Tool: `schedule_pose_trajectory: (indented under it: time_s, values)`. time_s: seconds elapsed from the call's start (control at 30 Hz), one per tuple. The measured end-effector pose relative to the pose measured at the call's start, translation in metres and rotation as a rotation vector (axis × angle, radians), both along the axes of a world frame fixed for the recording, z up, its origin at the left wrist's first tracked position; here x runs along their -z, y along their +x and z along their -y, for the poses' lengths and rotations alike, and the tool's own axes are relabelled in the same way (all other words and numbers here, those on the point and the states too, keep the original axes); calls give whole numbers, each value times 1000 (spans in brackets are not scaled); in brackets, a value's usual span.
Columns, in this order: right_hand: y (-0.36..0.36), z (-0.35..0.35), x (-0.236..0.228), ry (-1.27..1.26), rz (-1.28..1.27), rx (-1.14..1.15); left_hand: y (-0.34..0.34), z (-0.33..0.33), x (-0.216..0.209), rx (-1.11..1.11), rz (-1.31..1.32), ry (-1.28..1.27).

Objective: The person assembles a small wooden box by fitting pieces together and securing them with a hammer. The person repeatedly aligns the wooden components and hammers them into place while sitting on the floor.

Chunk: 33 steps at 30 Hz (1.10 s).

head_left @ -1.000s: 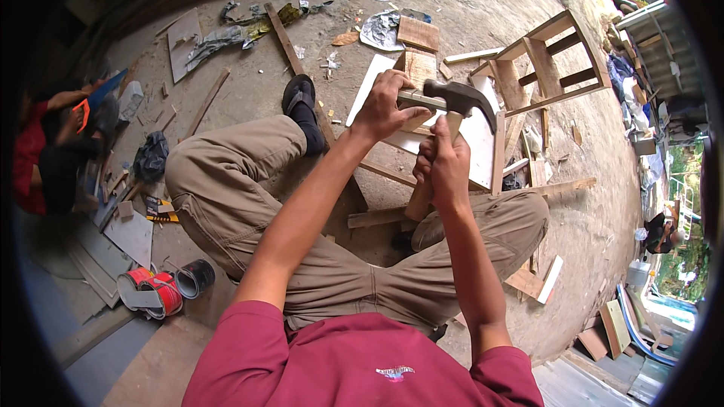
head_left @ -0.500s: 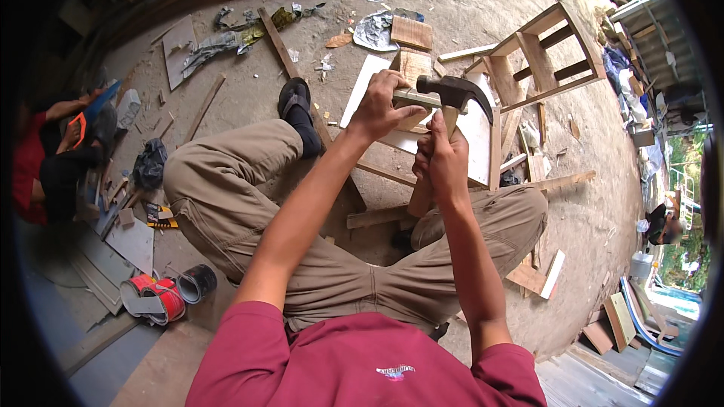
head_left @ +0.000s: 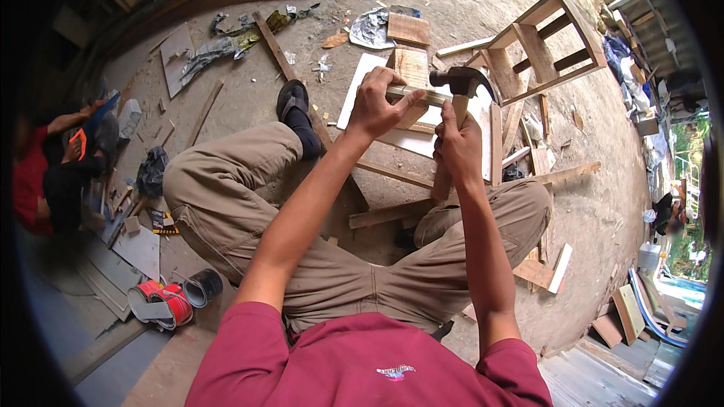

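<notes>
Most of the frame is filled by the littered dirt ground (head_left: 596, 203). The lower centre is taken up by the seated person's brown trousers (head_left: 226, 173), whose knees are spread wide. At the left edge a co-worker (head_left: 34, 173) in a red top is seen, partly lost in the dark rim. In the upper right a wooden frame (head_left: 534, 54) with dark crosspieces is tilted on the ground. Just above the centre a white board (head_left: 354, 94) is laid flat, partly covered by the hands and wood. A long, narrow plank (head_left: 275, 49) is stretched from the upper left toward the centre, passing beside the sandalled foot.

Right of the centre the hammer (head_left: 460, 105) is held upright, its black head uppermost and its claw turned to the right. In the lower left, red and black cans (head_left: 178, 305) are clustered. By the right hand (head_left: 460, 143) the hammer's handle is gripped, the fingers wrapped around it. By the left hand (head_left: 377, 109) a pale wood strip (head_left: 431, 96) is pinched between thumb and fingers, just above the centre. Whether the strip is touched by the right thumb cannot be told. Beyond the strip a brown wooden block (head_left: 411, 66) is seen.
</notes>
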State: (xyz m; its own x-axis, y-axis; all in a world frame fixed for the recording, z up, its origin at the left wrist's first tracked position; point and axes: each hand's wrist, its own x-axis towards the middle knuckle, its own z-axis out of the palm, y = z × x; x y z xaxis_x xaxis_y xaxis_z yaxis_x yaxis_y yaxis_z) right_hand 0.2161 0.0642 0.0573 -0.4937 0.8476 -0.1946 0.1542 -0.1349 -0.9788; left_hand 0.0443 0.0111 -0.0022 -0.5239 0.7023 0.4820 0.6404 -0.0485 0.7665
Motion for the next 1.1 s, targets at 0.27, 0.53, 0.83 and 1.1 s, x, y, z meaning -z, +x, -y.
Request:
schedule_pose_trajectory:
  time_s: [0.27, 0.53, 0.83, 1.1]
  values:
    - [5, 5, 28, 73, 80, 10, 19, -8, 15, -182, 42, 178]
    - [11, 2, 32, 113, 176, 3, 21, -8, 21, -186, 20, 216]
    - [12, 0, 37, 113, 174, 0, 20, -10, 17, -159, 68, 233]
    - [11, -5, 53, 186, 78, 14, 24, 8, 22, 41, 463, 236]
